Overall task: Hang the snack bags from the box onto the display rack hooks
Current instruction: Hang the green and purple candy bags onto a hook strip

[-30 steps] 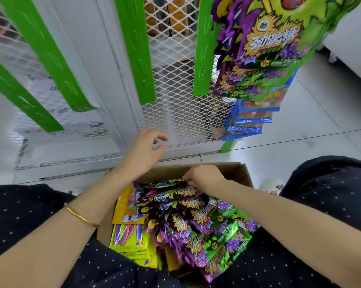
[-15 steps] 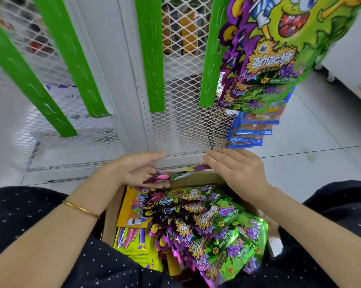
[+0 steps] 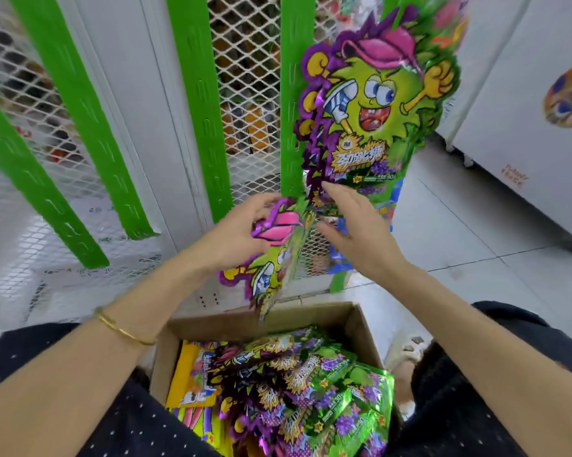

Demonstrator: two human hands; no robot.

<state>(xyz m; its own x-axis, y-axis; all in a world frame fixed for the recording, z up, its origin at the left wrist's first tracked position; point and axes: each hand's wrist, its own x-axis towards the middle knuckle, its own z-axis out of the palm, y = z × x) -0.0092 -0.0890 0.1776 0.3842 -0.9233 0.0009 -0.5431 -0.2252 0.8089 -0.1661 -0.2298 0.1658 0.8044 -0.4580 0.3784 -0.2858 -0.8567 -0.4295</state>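
- A shop floor (image 3: pixel 469 232) of pale tiles. On the far side stands a white mesh display rack (image 3: pixel 251 179) with green slotted uprights, and a white cabinet (image 3: pixel 515 120) is at the far right.
- A bunch of green-and-purple hanging bags (image 3: pixel 373 107) is already on the rack at the upper right, with blue packets (image 3: pixel 339 258) lower down behind the hands. The hooks themselves are hidden behind the bags.
- The cardboard box (image 3: pixel 360 324) sits near, between the person's knees. It holds many bags in the box (image 3: pixel 314 384) of the same green-and-purple kind, plus yellow packets (image 3: pixel 192 380) at its left side.
- Progress: I judge the job well started but far from finished, since one stack is hung and the box looks close to full.
- The held bag (image 3: pixel 274 255) is in the air above the far edge of the box, just left of and below the hung bunch.
- Its long axis runs roughly upright with a slight tilt. The pink-capped top points up and away, the bottom points down toward the box, and its printed face is turned left, so it is seen nearly edge-on.
- The left hand (image 3: pixel 238 235) grips the bag near its top, with the fingers curled round the pink cap.
- The right hand (image 3: pixel 360 235) holds nothing. Its fingers are straight and spread at the lower edge of the hung bags, and whether they touch those bags I cannot tell.
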